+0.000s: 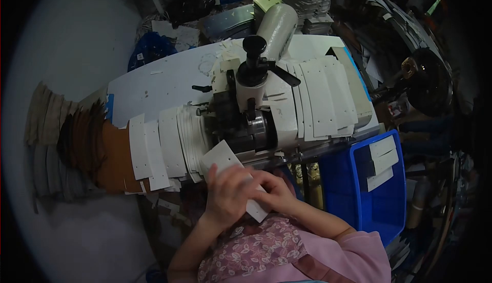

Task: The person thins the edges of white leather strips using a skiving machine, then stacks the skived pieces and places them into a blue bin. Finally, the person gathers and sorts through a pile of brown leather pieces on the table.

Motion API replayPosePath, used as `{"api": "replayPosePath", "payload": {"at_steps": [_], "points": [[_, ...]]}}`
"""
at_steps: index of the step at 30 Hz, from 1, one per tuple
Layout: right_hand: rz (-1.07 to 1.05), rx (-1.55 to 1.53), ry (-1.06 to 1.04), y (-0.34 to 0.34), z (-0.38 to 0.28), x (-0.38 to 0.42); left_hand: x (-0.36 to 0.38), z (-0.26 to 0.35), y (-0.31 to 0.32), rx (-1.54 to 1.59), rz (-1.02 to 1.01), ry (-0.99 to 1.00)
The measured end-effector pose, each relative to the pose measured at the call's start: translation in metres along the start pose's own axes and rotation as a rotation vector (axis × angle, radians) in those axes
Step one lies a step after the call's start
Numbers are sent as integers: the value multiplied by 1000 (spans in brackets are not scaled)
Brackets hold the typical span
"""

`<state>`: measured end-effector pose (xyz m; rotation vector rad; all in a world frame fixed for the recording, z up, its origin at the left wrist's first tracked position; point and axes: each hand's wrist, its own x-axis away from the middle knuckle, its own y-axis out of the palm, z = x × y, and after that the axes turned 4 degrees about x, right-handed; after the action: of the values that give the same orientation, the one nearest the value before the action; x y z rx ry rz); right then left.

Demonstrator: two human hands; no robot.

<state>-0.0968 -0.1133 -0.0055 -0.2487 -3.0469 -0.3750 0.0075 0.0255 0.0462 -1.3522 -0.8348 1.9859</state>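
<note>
Both hands, left hand and right hand, clamped on white card just below machine; readying feed, next needs aligning card edge into machine.

**Around the machine: stacks, crate, clutter**

Just above the grip stands a dark machine with a black knob. Up and left of the grip, fanned white pieces meet brown ones on the worktop. Right of the grip, a blue crate holds white strips.
</note>
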Motion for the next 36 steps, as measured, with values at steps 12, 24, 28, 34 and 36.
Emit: {"api": "replayPosePath", "payload": {"at_steps": [12,24,28,34,36], "points": [[330,54,210,12,16,-24,16,3,46,543,153,-851],[573,213,-43,3,28,-23,-3,6,65,575,161,-704],[621,392,1,-9,1,-11,-11,16,72,605,91,-684],[683,478,-76,-37,-10,-3,-19,9,57,677,30,-747],[793,507,-208,-46,-37,-8,-13,-22,39,480,187,-765]]}}
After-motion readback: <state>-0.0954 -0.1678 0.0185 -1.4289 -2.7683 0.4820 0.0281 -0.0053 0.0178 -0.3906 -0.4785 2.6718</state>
